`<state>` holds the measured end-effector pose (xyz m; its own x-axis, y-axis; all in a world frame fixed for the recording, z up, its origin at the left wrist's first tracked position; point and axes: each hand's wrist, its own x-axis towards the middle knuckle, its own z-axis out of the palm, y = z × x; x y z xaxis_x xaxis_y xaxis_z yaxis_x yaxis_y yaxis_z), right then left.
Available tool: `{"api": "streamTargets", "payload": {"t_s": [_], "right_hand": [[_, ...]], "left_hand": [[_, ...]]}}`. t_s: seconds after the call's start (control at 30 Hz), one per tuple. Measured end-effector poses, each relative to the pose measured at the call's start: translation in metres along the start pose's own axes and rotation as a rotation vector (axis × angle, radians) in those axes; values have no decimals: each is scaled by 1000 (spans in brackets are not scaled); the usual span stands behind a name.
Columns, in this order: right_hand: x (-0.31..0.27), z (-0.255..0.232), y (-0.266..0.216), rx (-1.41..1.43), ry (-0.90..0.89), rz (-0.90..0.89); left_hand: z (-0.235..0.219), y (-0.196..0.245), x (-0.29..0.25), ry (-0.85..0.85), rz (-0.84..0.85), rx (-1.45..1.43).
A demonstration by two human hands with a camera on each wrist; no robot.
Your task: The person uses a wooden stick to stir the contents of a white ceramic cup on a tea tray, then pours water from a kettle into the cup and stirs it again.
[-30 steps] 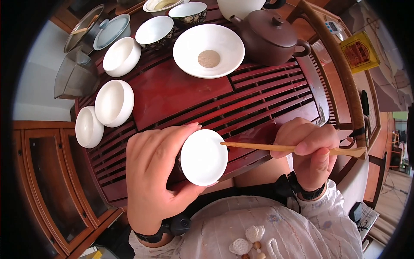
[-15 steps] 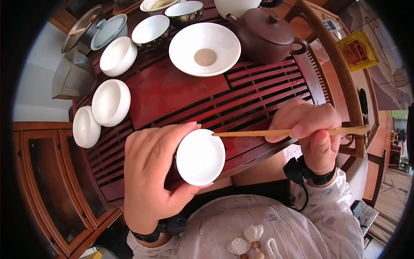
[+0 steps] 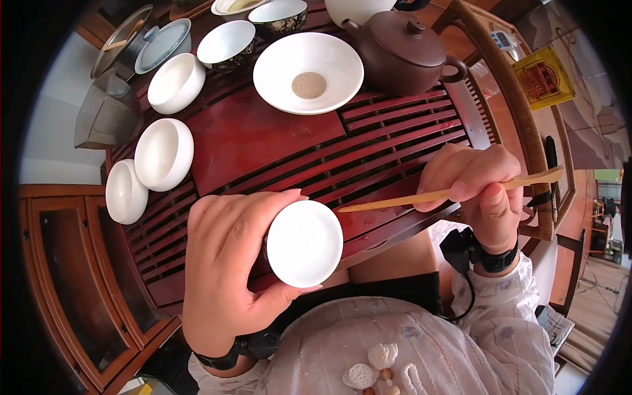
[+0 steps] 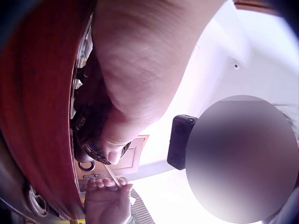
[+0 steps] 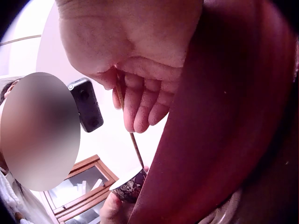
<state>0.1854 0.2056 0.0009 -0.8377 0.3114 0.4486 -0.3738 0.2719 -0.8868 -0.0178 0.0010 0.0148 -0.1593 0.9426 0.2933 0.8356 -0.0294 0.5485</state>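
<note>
In the head view my left hand grips a small bowl, white inside, tilted so its mouth faces the camera. Its dark patterned outside shows in the right wrist view. A thin wooden stick is pinched between the thumb and fingers of my right hand. The stick's pointed end lies at the bowl's right rim in the head view; whether it touches cannot be told. In the left wrist view my thumb lies against the patterned bowl, with the stick beyond.
On the slatted red tea tray stand a wide white bowl with a brown round patch at its bottom, a brown teapot, and several white cups at the left. A glass pitcher stands beyond them. A yellow packet is at the right.
The stick's tip swung up to the bowl's upper right rim, then moved slightly down and right. My right hand has risen a little. The tray and its dishes appear shifted slightly left and up.
</note>
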Motion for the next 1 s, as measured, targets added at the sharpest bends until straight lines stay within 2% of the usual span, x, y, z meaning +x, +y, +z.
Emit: {"api": "streamTargets", "payload": {"t_s": [0.07, 0.4, 0.8, 0.87, 1.0], "right_hand": [[0, 3, 0, 27, 56, -29], [0, 4, 0, 53, 4, -1], [1, 7, 3, 27, 53, -43], [0, 3, 2, 62, -14, -7], [0, 7, 2, 23, 37, -28]], "left_hand": [[0, 0, 0, 0, -2, 2], [0, 0, 0, -14, -7, -7], [-1, -2, 0, -18, 12, 3], [-1, -2, 0, -30, 26, 7], [-1, -2, 0, -37, 23, 9]]}}
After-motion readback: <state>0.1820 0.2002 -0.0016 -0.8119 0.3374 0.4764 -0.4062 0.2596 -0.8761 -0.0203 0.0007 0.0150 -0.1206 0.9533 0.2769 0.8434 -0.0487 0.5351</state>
